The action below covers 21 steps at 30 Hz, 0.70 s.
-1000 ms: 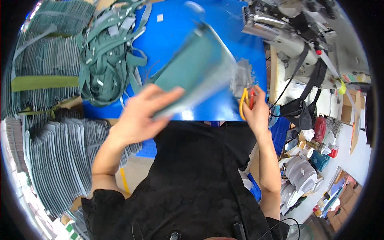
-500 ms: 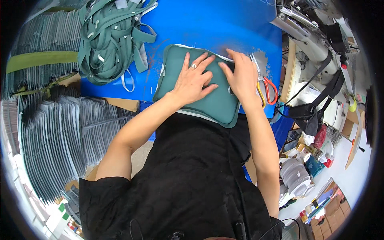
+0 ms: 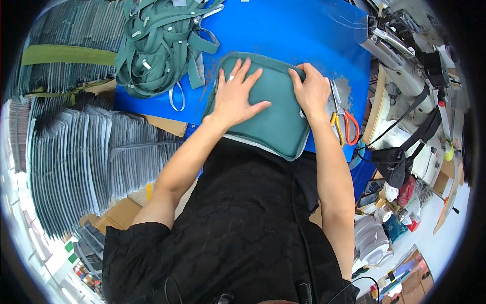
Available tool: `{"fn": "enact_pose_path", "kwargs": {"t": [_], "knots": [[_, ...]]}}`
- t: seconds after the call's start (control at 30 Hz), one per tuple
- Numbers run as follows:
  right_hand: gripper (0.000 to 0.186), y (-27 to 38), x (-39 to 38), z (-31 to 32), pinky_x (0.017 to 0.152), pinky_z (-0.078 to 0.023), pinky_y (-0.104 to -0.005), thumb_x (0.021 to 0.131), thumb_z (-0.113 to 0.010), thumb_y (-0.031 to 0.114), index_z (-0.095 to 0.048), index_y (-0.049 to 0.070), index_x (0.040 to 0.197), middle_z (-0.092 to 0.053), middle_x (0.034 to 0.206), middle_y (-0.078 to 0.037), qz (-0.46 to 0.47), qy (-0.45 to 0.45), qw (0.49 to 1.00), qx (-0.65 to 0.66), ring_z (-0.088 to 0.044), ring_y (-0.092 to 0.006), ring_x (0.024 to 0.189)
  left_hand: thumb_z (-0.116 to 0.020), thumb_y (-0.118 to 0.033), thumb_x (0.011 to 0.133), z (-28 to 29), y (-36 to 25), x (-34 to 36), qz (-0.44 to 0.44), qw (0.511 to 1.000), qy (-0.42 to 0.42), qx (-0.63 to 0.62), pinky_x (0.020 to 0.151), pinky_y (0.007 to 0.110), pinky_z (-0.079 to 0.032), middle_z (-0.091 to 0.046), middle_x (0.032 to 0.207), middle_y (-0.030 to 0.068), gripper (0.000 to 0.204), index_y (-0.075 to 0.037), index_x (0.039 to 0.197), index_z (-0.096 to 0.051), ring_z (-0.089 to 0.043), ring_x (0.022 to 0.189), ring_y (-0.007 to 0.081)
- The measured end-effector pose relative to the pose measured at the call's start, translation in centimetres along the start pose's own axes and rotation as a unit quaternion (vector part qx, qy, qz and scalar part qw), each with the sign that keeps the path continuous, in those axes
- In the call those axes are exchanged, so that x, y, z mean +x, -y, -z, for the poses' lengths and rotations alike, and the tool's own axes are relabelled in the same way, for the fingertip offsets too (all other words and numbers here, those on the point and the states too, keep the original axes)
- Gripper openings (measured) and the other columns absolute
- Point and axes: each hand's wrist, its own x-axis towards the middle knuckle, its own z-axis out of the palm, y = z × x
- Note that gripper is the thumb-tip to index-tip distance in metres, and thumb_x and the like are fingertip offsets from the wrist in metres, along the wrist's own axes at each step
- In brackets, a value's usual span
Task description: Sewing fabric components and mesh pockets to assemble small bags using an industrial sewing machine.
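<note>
Head view: left hand [image 3: 235,96] spread on green fabric piece [image 3: 278,124]; right hand [image 3: 311,91] bent at edge, grip unclear.

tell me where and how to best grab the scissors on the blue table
Likely by the red handle, coming from the right: the scissors lie with handles at the near end and blades pointing away, while the right forearm crowds the yellow handle.
</note>
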Motion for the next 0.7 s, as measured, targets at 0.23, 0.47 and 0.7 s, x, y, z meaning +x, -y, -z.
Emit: {"fn": "enact_pose_path", "kwargs": {"t": [0.23, 0.47, 0.7], "knots": [[0.027, 0.4, -0.1, 0.1, 0.071, -0.054, -0.0456, 0.094, -0.072, 0.034, -0.073, 0.008, 0.101, -0.074, 0.091, -0.017, 0.024, -0.009, 0.998, 0.055, -0.071, -0.0377, 0.082, -0.078, -0.006, 0.083, 17.0, 3.6, -9.5, 0.01, 0.98, -0.185, 0.067, 0.107, 0.045, -0.049, -0.066, 0.136, 0.0121, 0.03, -0.01, 0.113, -0.075, -0.063, 0.126, 0.0318], [0.023, -1.5, -1.1, 0.8, 0.069, -0.047, -0.0464, 0.095, -0.071, 0.033, -0.071, 0.01, 0.099, -0.073, 0.09, -0.014, 0.035, -0.022, 0.999, 0.015, -0.067, -0.0361, 0.076, -0.073, -0.018, 0.091, 35.1, 7.2, -18.6, 0.272, 0.775, -0.324, 0.469, 0.106, 0.047, -0.045, -0.058, 0.145, 0.0156, 0.047, -0.013, 0.137, -0.065, -0.056, 0.132, 0.0352], [0.025, 0.1, -0.5, 0.6, 0.072, -0.046, -0.0458, 0.096, -0.068, 0.035, -0.071, 0.01, 0.099, -0.073, 0.093, -0.013, 0.008, 0.001, 0.999, 0.034, -0.067, -0.0355, 0.079, -0.073, -0.021, 0.089, 42.9, 7.6, -22.8, 0.368, 0.751, -0.202, 0.51, 0.09, 0.048, -0.049, -0.073, 0.107, 0.0081, 0.032, -0.014, 0.12, -0.074, -0.069, 0.104, 0.0309]]}}
